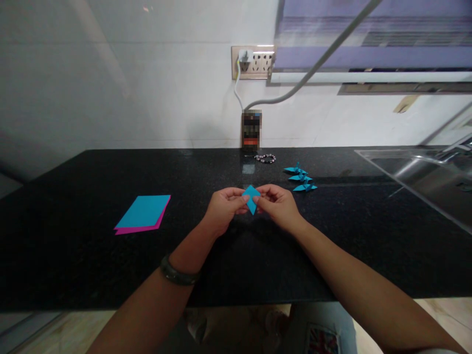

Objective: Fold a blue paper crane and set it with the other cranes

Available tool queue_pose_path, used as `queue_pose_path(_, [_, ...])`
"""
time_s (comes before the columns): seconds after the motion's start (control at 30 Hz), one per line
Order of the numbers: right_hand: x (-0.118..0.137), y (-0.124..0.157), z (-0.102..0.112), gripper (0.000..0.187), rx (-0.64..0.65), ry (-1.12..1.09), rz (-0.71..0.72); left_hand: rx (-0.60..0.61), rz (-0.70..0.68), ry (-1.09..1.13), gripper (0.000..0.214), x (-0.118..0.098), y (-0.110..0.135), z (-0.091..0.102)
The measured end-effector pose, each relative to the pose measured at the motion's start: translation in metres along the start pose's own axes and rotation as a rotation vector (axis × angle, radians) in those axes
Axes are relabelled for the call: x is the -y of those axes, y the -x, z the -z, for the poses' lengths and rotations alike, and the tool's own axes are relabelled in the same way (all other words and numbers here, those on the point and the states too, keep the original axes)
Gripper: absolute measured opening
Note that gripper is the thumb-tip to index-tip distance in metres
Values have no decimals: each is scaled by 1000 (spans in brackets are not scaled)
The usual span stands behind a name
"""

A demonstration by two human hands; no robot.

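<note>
A small blue piece of folded paper (251,192), kite-shaped with its long point toward me, is held up between both hands over the dark counter. My left hand (225,207) pinches its left edge, thumb on the front face. On the opposite edge, my right hand (278,205) grips the paper the same way; the fingers behind it are partly hidden. Three blue paper cranes (303,179) stand in a short row beyond my right hand. To the left lies a stack of square paper (144,211), blue on top and magenta beneath.
The black counter (92,265) runs to a white wall. A phone-like device (251,130) with a cable leans there, a beaded bracelet (266,158) before it. A steel sink (416,169) is at the right. A thick grey cable (313,69) crosses the upper view.
</note>
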State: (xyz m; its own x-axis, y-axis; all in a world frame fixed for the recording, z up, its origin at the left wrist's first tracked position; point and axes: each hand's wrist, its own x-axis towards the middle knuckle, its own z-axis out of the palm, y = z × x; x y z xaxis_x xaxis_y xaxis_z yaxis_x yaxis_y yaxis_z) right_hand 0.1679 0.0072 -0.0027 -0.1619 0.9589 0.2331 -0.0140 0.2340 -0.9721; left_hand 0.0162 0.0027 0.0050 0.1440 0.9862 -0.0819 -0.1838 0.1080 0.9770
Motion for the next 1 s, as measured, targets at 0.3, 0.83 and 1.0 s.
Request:
queue_pose_path(0.3, [2,0,1,23,38,-89,-20,4,-70,-13,27,-4,3,-2])
queue_pose_path(0.83, [0,0,4,10,42,-66,14,20,-133,-95,17,-5,3,-1])
queue_pose_path(1.0, [4,2,5,11,-40,172,241,54,-4,5,28,-7,2,1])
